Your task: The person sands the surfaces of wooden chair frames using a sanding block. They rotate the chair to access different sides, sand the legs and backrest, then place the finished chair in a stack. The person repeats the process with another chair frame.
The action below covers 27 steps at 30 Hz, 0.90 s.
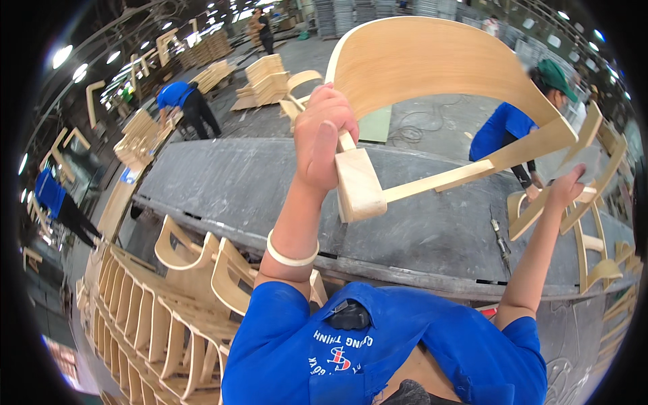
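While the left grip (327, 138) is closed on a pale, curved-back wooden chair frame (432, 64) raised above the grey, scuffed tabletop (418, 236), the right grip (567, 187) is at a pale wooden bar (526, 219), hold unclear. A slim metallic tool (501, 241) lies nearby. The frame partly screens a blue-shirted co-worker (503, 131); stacked pale wooden parts (264, 77) stand beyond.

That pale, bare-wood chair frame (445, 64) is held up off the table (250, 172), clasped in the left fingers (332, 104). Its broad, smooth backrest (412, 57) bows out above and beyond them; a chunky block (362, 185) sits just below, a slim, straight rail (439, 181) running off to their right.
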Available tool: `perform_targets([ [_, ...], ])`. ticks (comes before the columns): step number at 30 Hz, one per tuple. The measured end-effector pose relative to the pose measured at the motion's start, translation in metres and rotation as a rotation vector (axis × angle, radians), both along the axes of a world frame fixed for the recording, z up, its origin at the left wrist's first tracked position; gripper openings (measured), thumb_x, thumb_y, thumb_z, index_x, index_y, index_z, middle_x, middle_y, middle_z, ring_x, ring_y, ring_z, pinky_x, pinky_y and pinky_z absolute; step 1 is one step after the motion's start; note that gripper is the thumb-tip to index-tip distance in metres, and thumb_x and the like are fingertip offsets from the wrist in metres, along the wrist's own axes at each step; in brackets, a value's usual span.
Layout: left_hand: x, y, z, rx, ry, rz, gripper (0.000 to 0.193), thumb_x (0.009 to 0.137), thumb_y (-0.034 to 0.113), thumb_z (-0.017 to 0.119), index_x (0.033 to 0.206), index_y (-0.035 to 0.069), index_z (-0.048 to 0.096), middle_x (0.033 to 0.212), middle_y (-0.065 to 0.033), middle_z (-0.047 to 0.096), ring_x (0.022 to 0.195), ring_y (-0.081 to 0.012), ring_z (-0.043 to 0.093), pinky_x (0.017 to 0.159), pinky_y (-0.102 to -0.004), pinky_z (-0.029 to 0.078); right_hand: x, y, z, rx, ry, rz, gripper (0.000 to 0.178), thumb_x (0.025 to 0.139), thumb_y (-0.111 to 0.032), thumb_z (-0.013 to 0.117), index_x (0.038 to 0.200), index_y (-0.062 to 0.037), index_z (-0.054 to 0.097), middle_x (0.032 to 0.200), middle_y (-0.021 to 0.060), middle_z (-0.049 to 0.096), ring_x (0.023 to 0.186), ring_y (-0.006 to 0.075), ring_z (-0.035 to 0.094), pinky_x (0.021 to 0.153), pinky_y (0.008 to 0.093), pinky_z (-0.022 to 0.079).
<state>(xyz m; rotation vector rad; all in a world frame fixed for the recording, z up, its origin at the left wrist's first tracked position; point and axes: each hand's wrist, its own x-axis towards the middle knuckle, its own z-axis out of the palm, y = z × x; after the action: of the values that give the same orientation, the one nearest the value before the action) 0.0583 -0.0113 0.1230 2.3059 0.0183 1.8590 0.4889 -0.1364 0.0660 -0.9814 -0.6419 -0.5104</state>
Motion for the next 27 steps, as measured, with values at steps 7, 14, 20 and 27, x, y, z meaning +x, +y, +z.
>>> perform_targets([
  [7, 0.001, 0.0, -0.006, -0.014, -0.051, -0.054, 0.068, 0.093, 0.051, 0.015, 0.054, 0.007, 0.048, 0.055, -0.0062, 0.045, 0.061, -0.0245, 0.044, 0.088, -0.0411, 0.034, -0.209, -0.048, 0.031, -0.839, -0.831, 0.385, 0.045, 0.083, 0.002, 0.044, 0.128, -0.0019, 0.049, 0.132, 0.0167, 0.047, 0.126, 0.0319, 0.041, 0.105, 0.0421, 0.03],
  [14, 0.001, -0.013, -0.008, -0.055, -0.045, -0.067, 0.076, 0.091, 0.06, 0.009, 0.054, 0.006, 0.048, 0.055, -0.0065, 0.044, 0.061, -0.0261, 0.044, 0.086, -0.0412, 0.034, -0.273, -0.067, 0.071, -0.863, -1.047, 0.327, 0.058, 0.069, -0.008, 0.05, 0.127, -0.0073, 0.052, 0.133, 0.0122, 0.048, 0.117, 0.037, 0.046, 0.098, 0.0451, 0.037],
  [20, -0.001, -0.001, -0.014, -0.035, -0.02, -0.033, 0.073, 0.093, 0.056, 0.012, 0.055, 0.005, 0.048, 0.056, -0.0082, 0.045, 0.063, -0.0287, 0.046, 0.084, -0.0418, 0.036, -0.292, -0.082, 0.059, -0.847, -1.173, 0.312, 0.055, 0.069, -0.019, 0.058, 0.123, -0.0076, 0.054, 0.133, 0.0074, 0.048, 0.117, 0.0354, 0.045, 0.096, 0.0473, 0.036],
  [27, -0.013, 0.043, -0.024, -0.107, -0.18, -0.358, 0.045, 0.098, 0.038, 0.028, 0.072, 0.007, 0.045, 0.075, -0.0056, 0.046, 0.076, -0.0209, 0.046, 0.085, -0.0413, 0.038, -0.344, -0.014, 0.049, -0.569, -1.111, 0.17, 0.06, 0.066, -0.021, 0.068, 0.124, -0.0137, 0.053, 0.134, 0.0008, 0.045, 0.126, 0.0382, 0.035, 0.089, 0.0582, 0.032],
])
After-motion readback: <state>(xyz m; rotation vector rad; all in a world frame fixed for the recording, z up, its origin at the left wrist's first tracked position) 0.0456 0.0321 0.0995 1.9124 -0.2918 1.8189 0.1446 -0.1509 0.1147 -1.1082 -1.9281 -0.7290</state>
